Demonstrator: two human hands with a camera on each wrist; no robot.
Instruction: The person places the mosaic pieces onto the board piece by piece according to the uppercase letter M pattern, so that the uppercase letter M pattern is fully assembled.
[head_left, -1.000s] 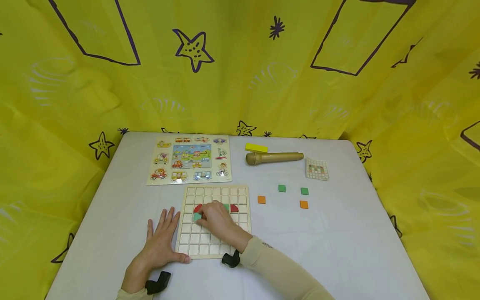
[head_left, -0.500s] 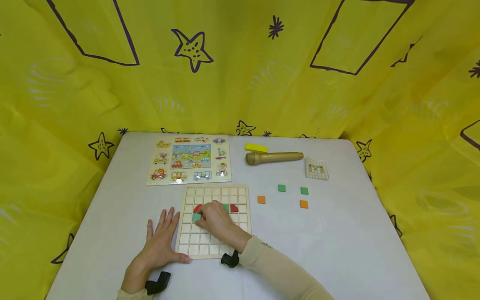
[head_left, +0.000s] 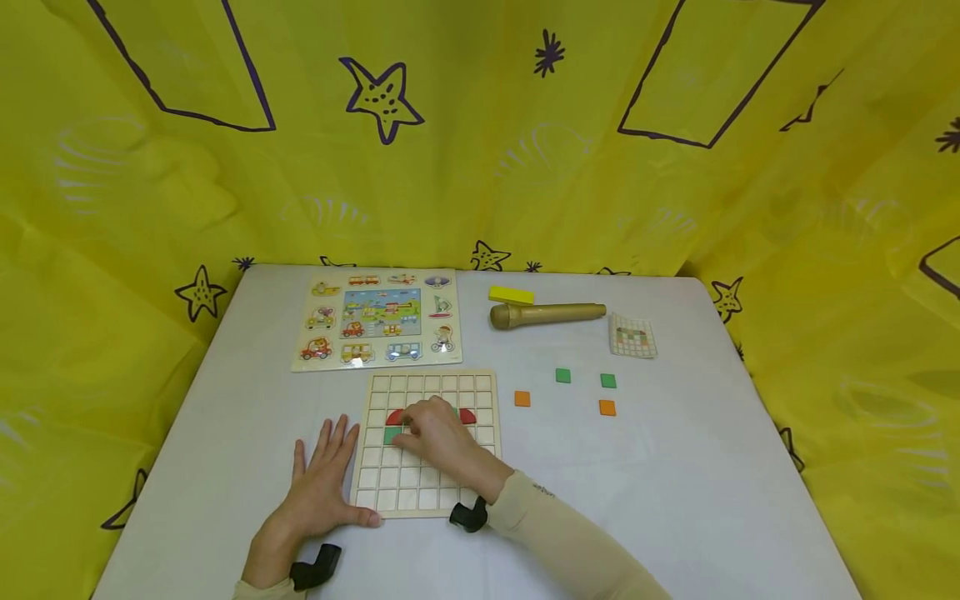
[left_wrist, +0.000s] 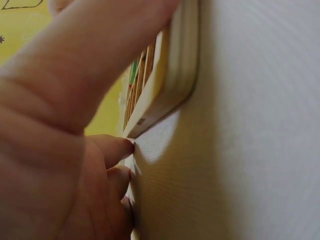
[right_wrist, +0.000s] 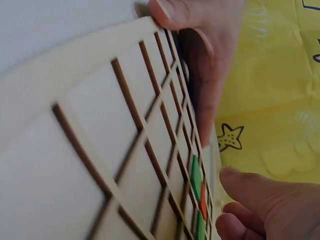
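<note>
A pale wooden grid board point(head_left: 408, 477) lies flat on the white table. My left hand point(head_left: 322, 483) rests spread beside it, its thumb on the near left corner; in the left wrist view the thumb point(left_wrist: 95, 55) reaches over the board's edge. My right hand point(head_left: 442, 442) hovers over the middle of the board, thumb and fingers bent and apart, with no piece showing between them. Left of its fingertips sit a red rounded piece point(head_left: 394, 417) and a green square tile point(head_left: 392, 436). Another red rounded piece point(head_left: 467, 416) lies right of the knuckles. The hand hides the cells between.
Loose green point(head_left: 563, 376) and orange square tiles point(head_left: 522, 399) lie right of the board. Farther back are a vehicle picture puzzle point(head_left: 382, 358), a yellow block point(head_left: 512, 295), a gold toy microphone point(head_left: 555, 314) and pattern cards point(head_left: 632, 337). A yellow curtain point(head_left: 480, 167) surrounds the table.
My right hand has risen slightly and shifted a little to the right, with its thumb and fingers drawing off the green square tile. My left hand stays in place.
</note>
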